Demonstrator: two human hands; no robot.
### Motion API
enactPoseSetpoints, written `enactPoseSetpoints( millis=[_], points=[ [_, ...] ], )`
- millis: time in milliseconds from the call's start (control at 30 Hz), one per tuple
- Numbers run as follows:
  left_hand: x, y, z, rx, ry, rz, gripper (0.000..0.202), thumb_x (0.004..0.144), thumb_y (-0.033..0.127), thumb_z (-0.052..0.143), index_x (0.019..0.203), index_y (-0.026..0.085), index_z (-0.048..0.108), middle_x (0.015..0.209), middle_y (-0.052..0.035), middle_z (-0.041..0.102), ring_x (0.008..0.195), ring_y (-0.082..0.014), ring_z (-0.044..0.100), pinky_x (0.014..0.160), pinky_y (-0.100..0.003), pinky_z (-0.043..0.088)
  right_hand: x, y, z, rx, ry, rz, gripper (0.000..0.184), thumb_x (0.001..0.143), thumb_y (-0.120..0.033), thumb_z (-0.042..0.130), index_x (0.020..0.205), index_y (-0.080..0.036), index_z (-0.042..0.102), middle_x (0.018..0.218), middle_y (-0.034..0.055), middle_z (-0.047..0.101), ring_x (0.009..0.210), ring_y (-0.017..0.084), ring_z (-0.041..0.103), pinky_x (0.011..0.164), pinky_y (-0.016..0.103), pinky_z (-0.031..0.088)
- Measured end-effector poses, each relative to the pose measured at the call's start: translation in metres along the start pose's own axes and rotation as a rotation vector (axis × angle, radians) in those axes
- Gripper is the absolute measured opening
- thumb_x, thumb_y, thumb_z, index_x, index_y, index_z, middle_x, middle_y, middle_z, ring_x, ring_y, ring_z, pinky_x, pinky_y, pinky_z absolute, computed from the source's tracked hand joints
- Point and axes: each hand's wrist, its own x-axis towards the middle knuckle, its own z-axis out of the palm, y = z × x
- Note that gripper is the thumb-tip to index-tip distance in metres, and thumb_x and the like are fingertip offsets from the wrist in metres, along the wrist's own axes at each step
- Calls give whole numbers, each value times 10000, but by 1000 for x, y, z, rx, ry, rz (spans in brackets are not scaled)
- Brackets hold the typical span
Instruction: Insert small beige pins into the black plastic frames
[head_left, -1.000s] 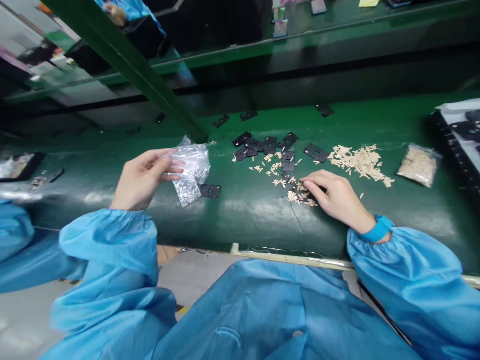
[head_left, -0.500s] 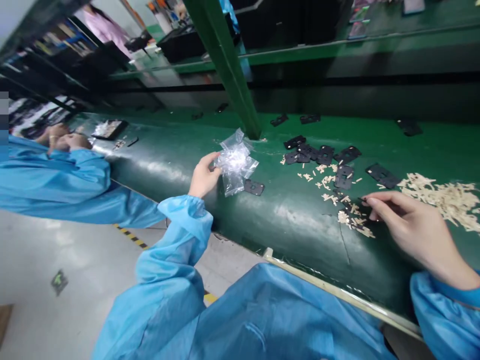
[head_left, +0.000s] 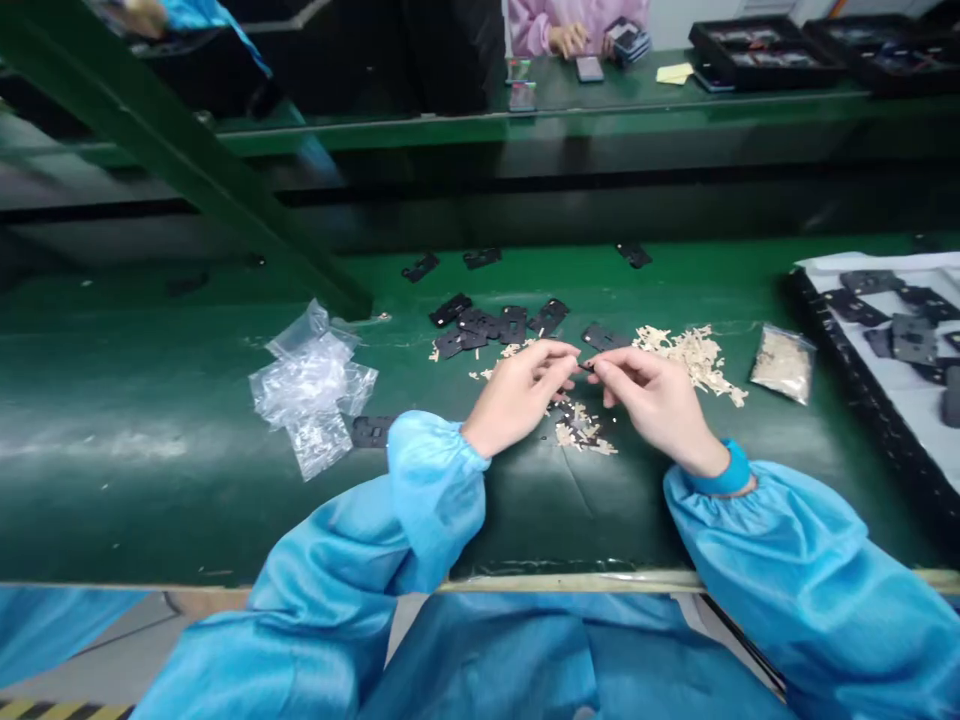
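My left hand (head_left: 521,393) and my right hand (head_left: 651,396) meet fingertip to fingertip over the green belt (head_left: 150,480), both pinched on one small black flat part (head_left: 586,364) between them. Under and behind the hands lie several black flat parts (head_left: 495,322) and scattered beige slivers (head_left: 686,350). More slivers (head_left: 581,433) lie just below my hands. A heap of empty clear plastic bags (head_left: 315,390) rests on the belt to the left, apart from both hands, with another black part (head_left: 371,431) beside it.
A small clear bag filled with beige slivers (head_left: 780,362) lies to the right. A black tray (head_left: 847,370) with white lining holds black parts at the far right. A green slanted post (head_left: 172,140) rises at left. Another person's hands (head_left: 570,38) work at the far bench.
My left hand has let go of the clear bags, which now lie on the belt, and has moved right to meet my right hand on a black part. The view swung back.
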Motion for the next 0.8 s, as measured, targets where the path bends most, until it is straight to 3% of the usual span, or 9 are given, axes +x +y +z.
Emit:
enactPoseSetpoints(
  millis=[100, 233, 367, 467, 567, 667, 800],
  points=[
    [12, -5, 12, -151, 25, -100, 351, 896, 479, 713, 1008, 151, 655, 873, -64, 746, 743, -146, 723, 627, -233, 585, -4, 5, -2, -156, 96, -201, 197, 997, -327, 618, 983, -189, 757, 806, 48, 744, 679, 167, 670, 644, 309, 536],
    [15, 3, 13, -339, -97, -314, 488, 874, 607, 695, 900, 120, 664, 781, -80, 739, 640, -132, 706, 578, -223, 580, -5, 17, -4, -370, 149, -534, 189, 1009, -179, 577, 1107, -203, 737, 1011, 95, 755, 931, 209, 703, 849, 357, 570],
    [14, 8, 10, -409, -151, -384, 401, 758, 447, 871, 872, 108, 689, 809, -62, 748, 658, -93, 693, 602, -173, 562, -6, 26, -4, -481, 105, -607, 266, 1008, -153, 567, 1214, -234, 713, 1060, 98, 745, 944, 220, 707, 852, 372, 573],
    [15, 8, 8, -397, -132, -374, 358, 753, 387, 880, 879, 108, 694, 803, -60, 754, 660, -95, 691, 594, -176, 550, -7, 21, -2, -359, 107, -527, 243, 1008, -179, 577, 1195, -239, 720, 1080, 89, 747, 952, 211, 711, 865, 371, 575],
    [14, 7, 10, -320, -45, -286, 313, 793, 368, 840, 889, 110, 692, 785, -65, 757, 658, -112, 694, 601, -208, 558, -4, 13, 0, -66, 124, -237, 205, 993, -277, 623, 1170, -215, 706, 1051, 78, 750, 832, 177, 710, 771, 341, 588],
    [12, 5, 13, -260, 28, -179, 244, 841, 332, 781, 909, 113, 697, 801, -70, 764, 679, -122, 706, 620, -229, 573, 0, 10, 2, 146, 76, 8, 186, 938, -353, 689, 1021, -187, 704, 875, 47, 733, 672, 142, 657, 618, 290, 547],
    [9, 2, 19, -181, 75, -89, 182, 865, 291, 736, 904, 117, 701, 781, -58, 756, 681, -117, 711, 628, -224, 585, 0, 10, 7, 252, 59, 77, 195, 877, -363, 744, 883, -179, 680, 725, 9, 673, 595, 115, 601, 558, 255, 496]
  ],
)
